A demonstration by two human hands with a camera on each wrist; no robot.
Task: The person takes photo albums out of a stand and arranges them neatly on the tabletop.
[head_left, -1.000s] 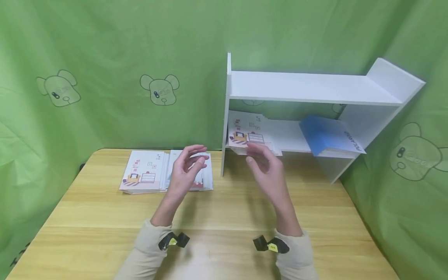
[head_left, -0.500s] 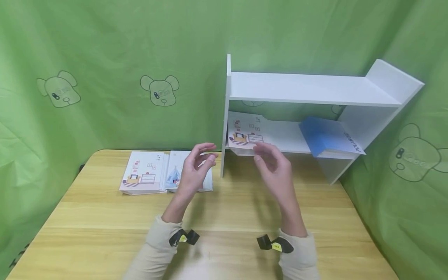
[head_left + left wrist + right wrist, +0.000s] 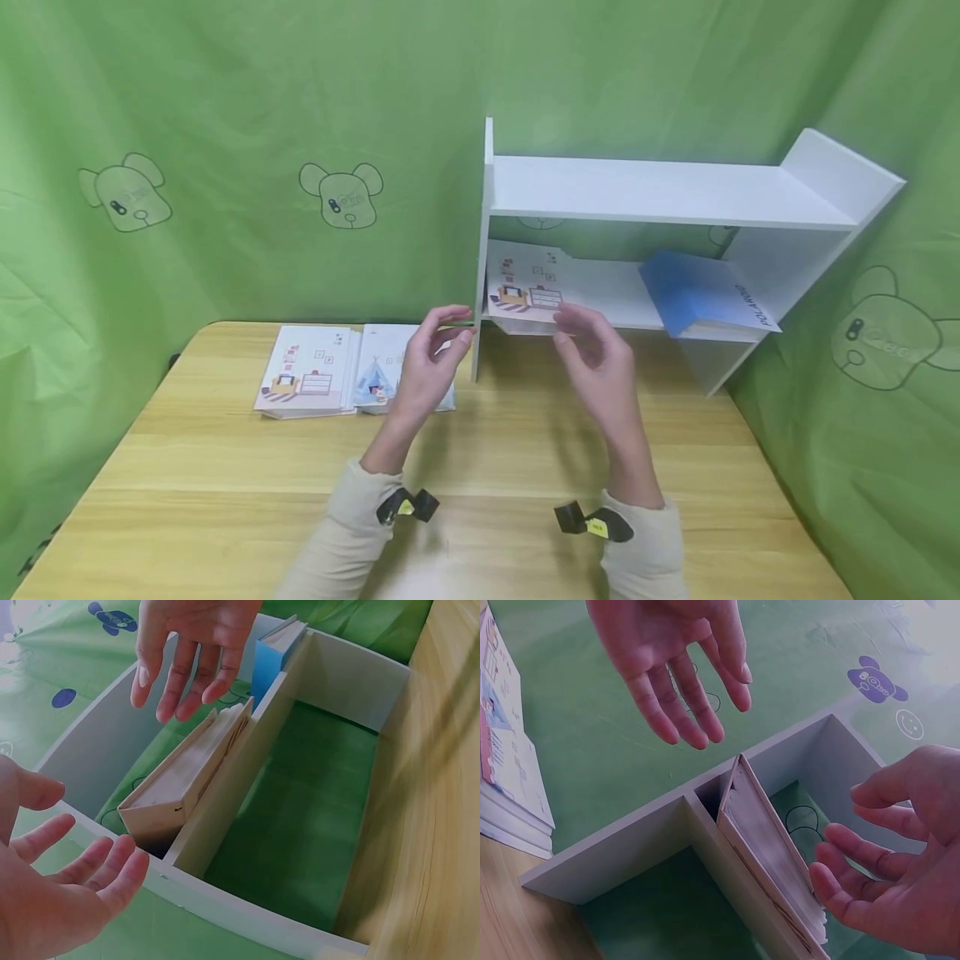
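Taking the head view first, we record an illustrated book [image 3: 521, 279] lying cover up on the lower board of a white shelf unit [image 3: 637, 187], beside the left side panel, its near edge at the front of the board. A blue book [image 3: 686, 287] lies at the opposite end. On the bench [image 3: 225, 500] are a left pile [image 3: 303, 367] and a right pile [image 3: 378, 358], the latter partly behind the left hand [image 3: 432, 362]. Both hands hang in the air with loosely bent fingers and hold nothing; the right hand [image 3: 602, 367] is nearest the illustrated book's near right corner, the left near the side panel.

In the left wrist view, we find wide gaps between thumb and fingers on both hands. The illustrated book's pages face outward between what appear to be hard covers. In our judgement it is stiff, of moderate weight and rather slippery on its smooth faces. We consider a pinch across both covers, or a palm on each side, the soundest hold; gripping one cover alone could let it fan.

In the right wrist view, the right fingertips overlap the illustrated book's edge in our line of sight; we cannot confirm contact. The page edges look uneven, so we would treat them as easily creased.
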